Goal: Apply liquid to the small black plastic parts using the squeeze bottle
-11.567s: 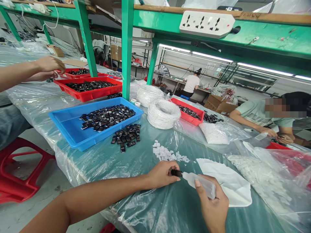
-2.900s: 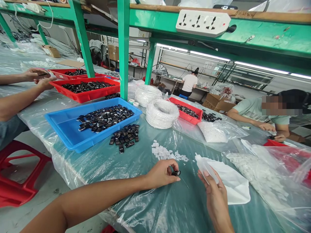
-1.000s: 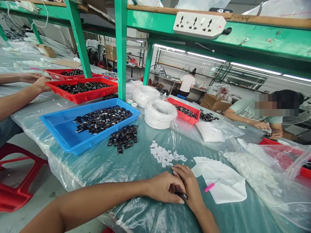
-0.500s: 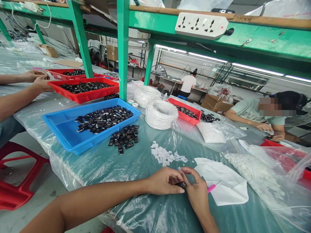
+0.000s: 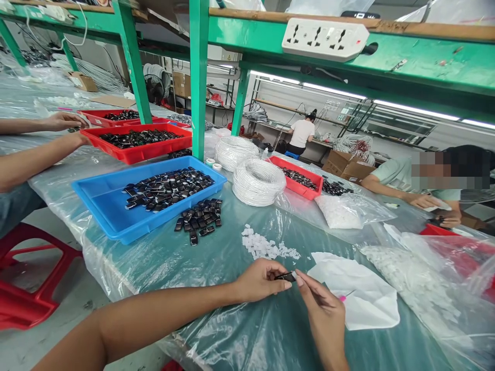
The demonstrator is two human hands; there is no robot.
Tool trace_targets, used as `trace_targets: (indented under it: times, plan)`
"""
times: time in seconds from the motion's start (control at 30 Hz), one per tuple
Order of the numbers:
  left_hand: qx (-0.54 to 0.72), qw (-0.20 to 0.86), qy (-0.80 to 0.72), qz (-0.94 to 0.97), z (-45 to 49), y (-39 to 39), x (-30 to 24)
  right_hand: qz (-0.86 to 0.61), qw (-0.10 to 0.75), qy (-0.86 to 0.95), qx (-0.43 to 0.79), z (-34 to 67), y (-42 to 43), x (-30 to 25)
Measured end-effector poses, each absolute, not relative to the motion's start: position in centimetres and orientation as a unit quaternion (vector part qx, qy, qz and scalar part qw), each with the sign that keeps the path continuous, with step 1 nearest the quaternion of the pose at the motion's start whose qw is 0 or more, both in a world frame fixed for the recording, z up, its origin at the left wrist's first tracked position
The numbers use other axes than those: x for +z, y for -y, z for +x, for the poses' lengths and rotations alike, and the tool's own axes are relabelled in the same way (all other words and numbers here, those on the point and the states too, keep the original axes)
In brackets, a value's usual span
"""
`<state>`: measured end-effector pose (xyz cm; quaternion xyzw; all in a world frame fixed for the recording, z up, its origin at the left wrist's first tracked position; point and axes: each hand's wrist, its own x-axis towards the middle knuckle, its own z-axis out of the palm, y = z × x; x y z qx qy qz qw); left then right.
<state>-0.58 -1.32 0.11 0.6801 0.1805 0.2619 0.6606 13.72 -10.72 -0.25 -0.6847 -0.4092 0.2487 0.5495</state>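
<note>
Pinching a small black piece (image 5: 286, 276) between thumb and forefinger, the left hand (image 5: 261, 281) holds it just above the surface (image 5: 216, 260) in the lower centre of the frame. The piece's long axis runs roughly level, left to right across the picture, and its free end points toward the right hand (image 5: 325, 314). That hand's fingers (image 5: 305, 282) are drawn narrow and meet this end; whether they grip it or only touch it cannot be told. A small pink item (image 5: 342, 298) lies on the white paper (image 5: 367, 304) just beside the right hand. A heap of white bits (image 5: 266, 248) sits near, above the left hand in the frame.
</note>
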Motion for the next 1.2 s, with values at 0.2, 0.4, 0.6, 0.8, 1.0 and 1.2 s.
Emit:
trace_targets:
  times: [0.2,0.4,0.6,0.8,1.0,1.2]
  plan:
    - [0.271,0.554,-0.197,0.762,-1.2,1.3,1.1,-0.692,0.519,0.446,0.232,13.8,10.9,-0.3]
    - [0.257,0.546,-0.161,0.781,-1.5,1.0,1.5,-0.690,0.506,0.472,0.212,14.0,11.0,-0.2]
    - [0.252,0.580,-0.160,0.758,-1.2,1.0,1.2,-0.681,0.533,0.451,0.220,13.8,10.9,0.0]
    - [0.265,0.550,-0.152,0.777,-1.5,1.0,1.4,-0.662,0.534,0.460,0.255,13.2,10.9,0.0]
    - [0.260,0.637,-0.161,0.708,-1.2,0.7,0.8,-0.641,0.545,0.452,0.295,12.6,10.9,-0.3]
    - [0.261,0.669,-0.159,0.677,-1.1,0.2,0.4,-0.631,0.549,0.441,0.326,11.8,10.8,-0.5]
